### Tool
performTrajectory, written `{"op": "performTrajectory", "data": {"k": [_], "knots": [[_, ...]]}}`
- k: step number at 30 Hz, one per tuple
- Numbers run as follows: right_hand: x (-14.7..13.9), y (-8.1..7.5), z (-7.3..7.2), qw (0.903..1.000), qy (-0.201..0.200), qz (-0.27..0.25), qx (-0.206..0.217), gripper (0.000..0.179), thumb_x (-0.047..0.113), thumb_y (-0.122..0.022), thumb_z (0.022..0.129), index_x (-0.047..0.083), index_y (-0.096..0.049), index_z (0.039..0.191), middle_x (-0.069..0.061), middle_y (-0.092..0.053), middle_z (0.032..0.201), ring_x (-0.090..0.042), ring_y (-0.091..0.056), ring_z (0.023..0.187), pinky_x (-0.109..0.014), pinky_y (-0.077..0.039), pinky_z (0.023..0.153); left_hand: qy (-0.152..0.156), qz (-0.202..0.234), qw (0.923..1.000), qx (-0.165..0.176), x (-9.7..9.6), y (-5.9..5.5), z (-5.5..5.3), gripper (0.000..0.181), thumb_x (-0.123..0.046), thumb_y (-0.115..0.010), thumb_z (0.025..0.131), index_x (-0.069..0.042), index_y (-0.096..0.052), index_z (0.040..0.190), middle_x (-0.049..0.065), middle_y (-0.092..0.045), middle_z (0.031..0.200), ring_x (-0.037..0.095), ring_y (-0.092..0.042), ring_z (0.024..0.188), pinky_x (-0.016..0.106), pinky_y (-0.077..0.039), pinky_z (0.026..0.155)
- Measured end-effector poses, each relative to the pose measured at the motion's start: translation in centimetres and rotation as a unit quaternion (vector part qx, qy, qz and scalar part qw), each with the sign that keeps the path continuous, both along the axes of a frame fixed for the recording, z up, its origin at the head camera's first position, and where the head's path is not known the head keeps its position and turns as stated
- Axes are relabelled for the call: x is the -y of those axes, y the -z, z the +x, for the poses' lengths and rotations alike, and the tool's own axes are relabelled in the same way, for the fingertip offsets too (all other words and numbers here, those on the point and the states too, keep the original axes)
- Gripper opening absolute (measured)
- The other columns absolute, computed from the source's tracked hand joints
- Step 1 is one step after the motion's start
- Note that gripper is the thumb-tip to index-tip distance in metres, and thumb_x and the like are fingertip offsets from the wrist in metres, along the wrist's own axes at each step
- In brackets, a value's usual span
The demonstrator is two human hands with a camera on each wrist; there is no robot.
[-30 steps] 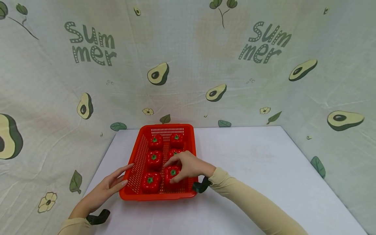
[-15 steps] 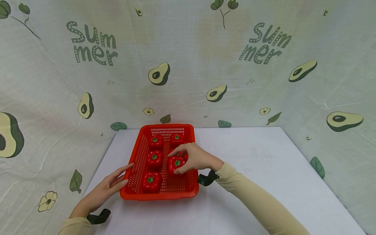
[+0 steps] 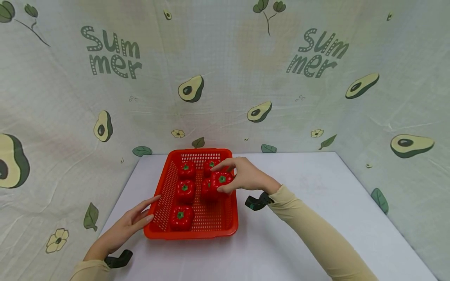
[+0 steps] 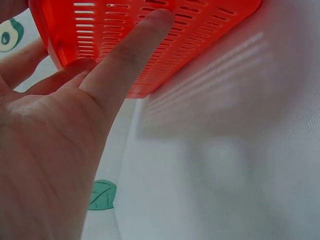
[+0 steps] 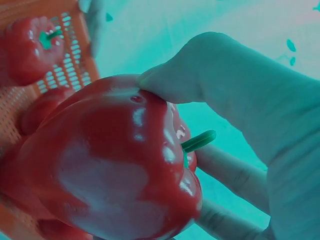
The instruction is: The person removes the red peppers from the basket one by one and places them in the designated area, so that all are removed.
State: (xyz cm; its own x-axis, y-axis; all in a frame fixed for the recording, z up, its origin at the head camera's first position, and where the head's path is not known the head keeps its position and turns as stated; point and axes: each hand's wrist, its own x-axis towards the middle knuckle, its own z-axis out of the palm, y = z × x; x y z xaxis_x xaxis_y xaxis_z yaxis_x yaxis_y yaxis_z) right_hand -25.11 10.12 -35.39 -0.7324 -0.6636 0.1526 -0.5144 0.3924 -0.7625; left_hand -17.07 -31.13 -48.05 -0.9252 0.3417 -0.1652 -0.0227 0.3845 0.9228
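My right hand [image 3: 253, 175] pinches a glossy red bell pepper [image 3: 222, 179] with a green stem, lifted over the right side of a red slotted basket [image 3: 191, 235]. In the right wrist view, the thumb [image 5: 172, 75] presses one side of the held pepper [image 5: 115, 160], with fingers behind it. My left hand [image 3: 123, 230] rests at the basket's left rim, fingers relaxed. Its thumb [image 4: 135, 50] lies straight along the outer wall in the left wrist view. The held pepper partly hides another bell pepper [image 3: 206, 190] under it.
Three bell peppers line the basket's left column, the nearest pepper [image 3: 181, 219] at the front. Another pepper [image 3: 210, 165] sits at the back right. The basket stands on a white table [image 3: 299, 195], with a printed cloth [image 3: 225, 58] hanging behind and at both sides.
My right hand took the front-right bell pepper, raised it and carried it back and to the right, over the basket's right rim. The left hand stays at the rim.
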Motion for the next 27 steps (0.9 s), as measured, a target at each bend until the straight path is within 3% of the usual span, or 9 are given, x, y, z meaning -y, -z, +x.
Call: {"op": "performTrajectory", "data": {"k": [5, 16, 27], "knots": [[-1.1, -0.8, -0.5, 0.9996, 0.027, -0.007, 0.007, 0.051, 0.027, -0.086, 0.077, 0.021, -0.070, 0.125, 0.000, -0.064, 0.110, -0.028, -0.057, 0.097, -0.036, -0.059, 0.060, 0.000, 0.006, 1.0000, 0.006, 0.0, 0.0, -0.1, 0.057, -0.030, -0.056, 0.102, -0.041, -0.032, 0.153, -0.002, -0.024, 0.161, 0.034, -0.019, 0.147, 0.052, -0.047, 0.100], [-3.5, -1.9, -1.8, 0.9961, 0.086, -0.020, -0.009, 0.051, 0.030, -0.087, 0.075, 0.023, -0.070, 0.123, 0.003, -0.062, 0.117, -0.029, -0.055, 0.102, -0.037, -0.060, 0.063, 0.003, 0.010, 0.9999, 0.004, 0.1, 0.1, -0.2, 0.056, -0.029, -0.055, 0.103, -0.041, -0.032, 0.153, -0.002, -0.023, 0.161, 0.034, -0.018, 0.148, 0.052, -0.046, 0.101], [-5.3, -1.3, -3.6, 0.9912, 0.127, -0.036, -0.003, 0.052, 0.027, -0.086, 0.078, 0.019, -0.068, 0.127, -0.001, -0.061, 0.120, -0.032, -0.053, 0.105, -0.038, -0.059, 0.067, 0.004, 0.010, 0.9999, 0.004, 0.1, 0.2, -0.2, 0.056, -0.028, -0.055, 0.103, -0.041, -0.032, 0.153, -0.004, -0.024, 0.161, 0.032, -0.019, 0.148, 0.045, -0.049, 0.100]]}}
